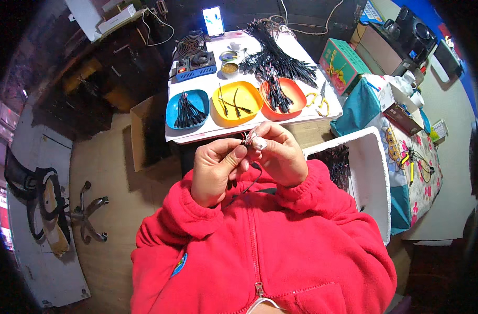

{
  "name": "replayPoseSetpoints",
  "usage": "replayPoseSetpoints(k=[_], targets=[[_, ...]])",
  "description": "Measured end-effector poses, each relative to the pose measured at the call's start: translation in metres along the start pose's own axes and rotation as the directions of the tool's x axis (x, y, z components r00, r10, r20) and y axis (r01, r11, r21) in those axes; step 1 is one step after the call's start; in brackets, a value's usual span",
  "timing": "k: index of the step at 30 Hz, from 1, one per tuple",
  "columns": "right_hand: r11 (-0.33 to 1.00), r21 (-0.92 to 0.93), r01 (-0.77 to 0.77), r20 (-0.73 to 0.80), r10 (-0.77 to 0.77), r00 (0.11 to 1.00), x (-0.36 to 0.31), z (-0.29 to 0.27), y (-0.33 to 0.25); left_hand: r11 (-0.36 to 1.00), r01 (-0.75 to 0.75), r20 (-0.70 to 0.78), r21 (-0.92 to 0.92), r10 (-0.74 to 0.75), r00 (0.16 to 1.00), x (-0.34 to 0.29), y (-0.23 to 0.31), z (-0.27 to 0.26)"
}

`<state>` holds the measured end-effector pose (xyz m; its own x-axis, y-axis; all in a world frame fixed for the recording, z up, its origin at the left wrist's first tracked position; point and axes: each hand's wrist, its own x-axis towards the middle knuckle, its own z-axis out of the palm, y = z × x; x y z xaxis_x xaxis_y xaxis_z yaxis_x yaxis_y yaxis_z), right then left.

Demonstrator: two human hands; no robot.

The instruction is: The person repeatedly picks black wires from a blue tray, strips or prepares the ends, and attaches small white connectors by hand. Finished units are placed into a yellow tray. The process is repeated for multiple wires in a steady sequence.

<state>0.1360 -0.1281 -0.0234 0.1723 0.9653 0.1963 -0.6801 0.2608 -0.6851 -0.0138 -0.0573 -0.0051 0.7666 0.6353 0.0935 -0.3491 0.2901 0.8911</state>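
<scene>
Wires (245, 139), partly hidden, are pinched between left hand (213, 165) and right hand (282, 155).

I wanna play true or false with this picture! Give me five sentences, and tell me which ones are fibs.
1. The yellow bowl sits between the blue bowl and the orange bowl. True.
2. The scissors are in the yellow bowl. False: the scissors lie to the right of the orange bowl.
3. The left hand and right hand meet at some thin wires. True.
4. The phone's screen is dark. False: the phone is glowing.
5. Black cables lie in the blue bowl. True.
</scene>
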Motion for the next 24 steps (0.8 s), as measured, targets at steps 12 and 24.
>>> replayPoseSetpoints(k=[12, 24], targets=[[0.969, 0.039, -0.243, 0.023, 0.242, 0.970, 0.008, -0.014, -0.001, 0.979, 0.133, 0.063, 0.153, -0.144, 0.988, 0.006, -0.002, -0.008], [0.957, -0.062, -0.284, -0.030, 0.283, 0.959, 0.019, -0.034, 0.007, 0.962, 0.265, 0.065, 0.065, -0.269, 0.961, 0.023, -0.009, -0.027]])
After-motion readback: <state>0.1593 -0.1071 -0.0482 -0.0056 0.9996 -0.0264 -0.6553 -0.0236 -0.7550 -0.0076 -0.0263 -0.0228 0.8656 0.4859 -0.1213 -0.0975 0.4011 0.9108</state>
